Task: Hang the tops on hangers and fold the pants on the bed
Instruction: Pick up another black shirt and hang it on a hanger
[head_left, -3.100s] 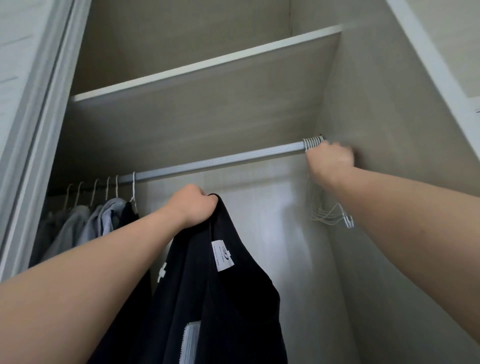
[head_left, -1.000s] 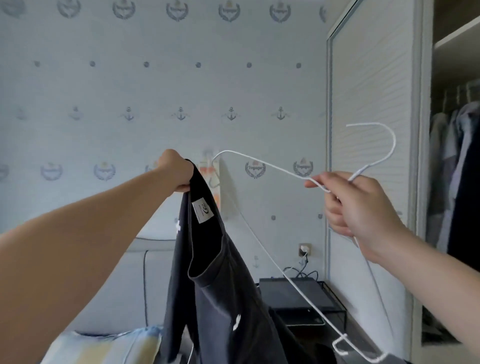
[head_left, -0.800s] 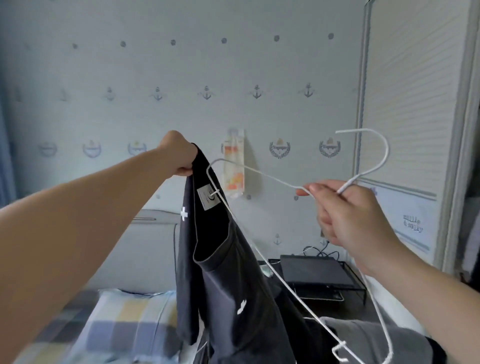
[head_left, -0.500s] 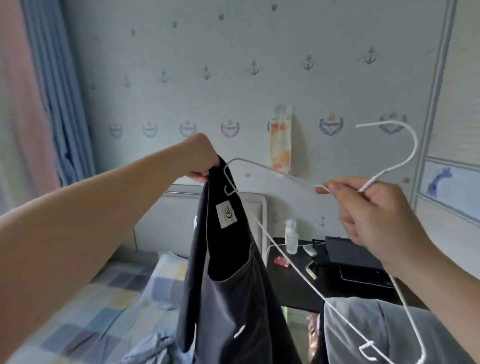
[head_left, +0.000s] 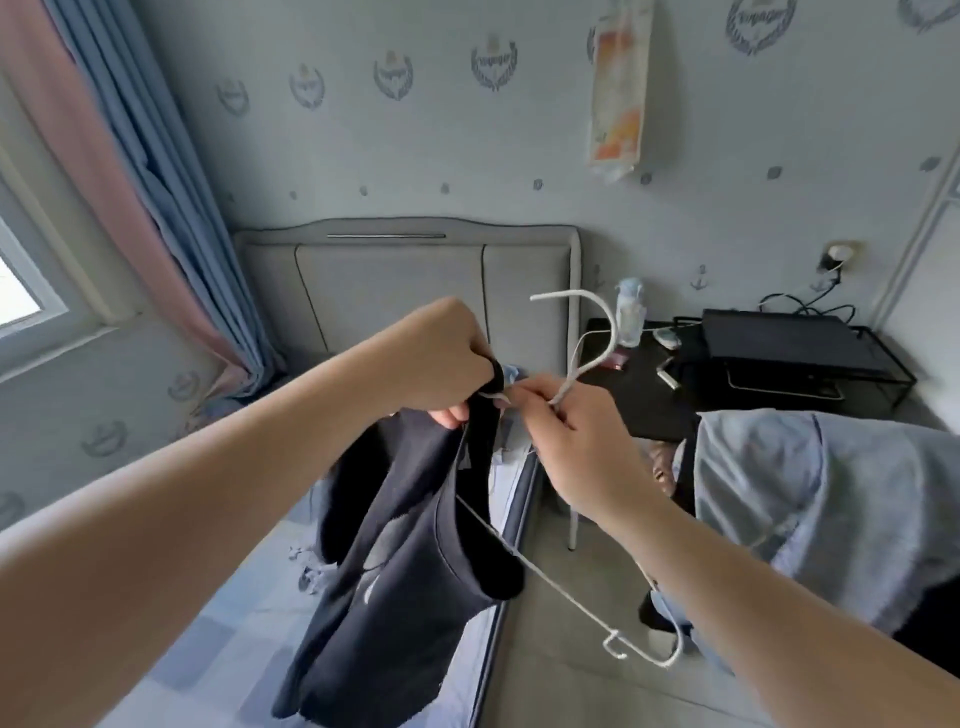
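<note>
Bedroom with anchor wallpaper, bed below. Left hand grips the dark top by its collar above the bed edge, right hand pinches the white wire hanger at its neck, right beside the collar.

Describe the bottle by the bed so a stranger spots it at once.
Right of the grey headboard stands a black side table. The bottle stands upright at its back left corner. It alone is tall and see-through; its neighbours are low or black.
</note>
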